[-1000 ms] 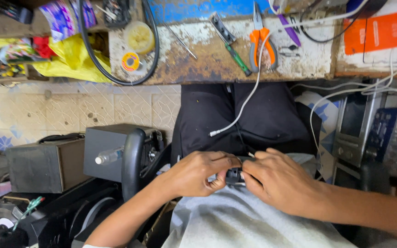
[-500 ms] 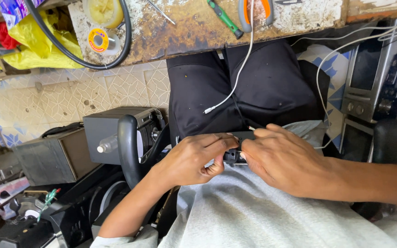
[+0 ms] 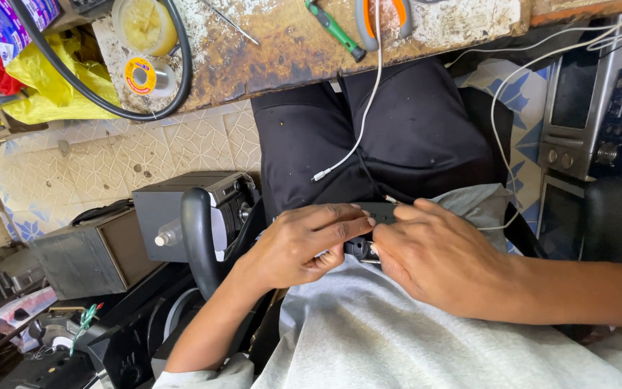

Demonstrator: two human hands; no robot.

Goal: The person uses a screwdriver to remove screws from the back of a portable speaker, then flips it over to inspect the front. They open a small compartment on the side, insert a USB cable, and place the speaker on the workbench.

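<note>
Both of my hands meet over my lap, gripping a small black device (image 3: 370, 216) with thin wires at its end. My left hand (image 3: 304, 241) pinches its left side with thumb and fingers. My right hand (image 3: 437, 256) covers its right side, so most of the device is hidden. Under my hands lie my grey shirt (image 3: 397, 338) and black trousers (image 3: 397, 137). A white cable (image 3: 358, 144) hangs from the workbench down onto my trousers, its plug end loose just above my left hand.
A worn workbench (image 3: 289, 50) runs along the top with a green screwdriver (image 3: 334, 29), orange-handled pliers (image 3: 379, 18), a solder spool (image 3: 140, 74) and a black cable loop (image 3: 181, 79). Old electronic boxes (image 3: 181, 209) and a black armrest (image 3: 199, 238) stand to my left, car stereos (image 3: 599, 122) to my right.
The view has tilted down and closer, so the bench has slid up out of frame. My hands have stayed together on the black device, fingers shifting slightly.
</note>
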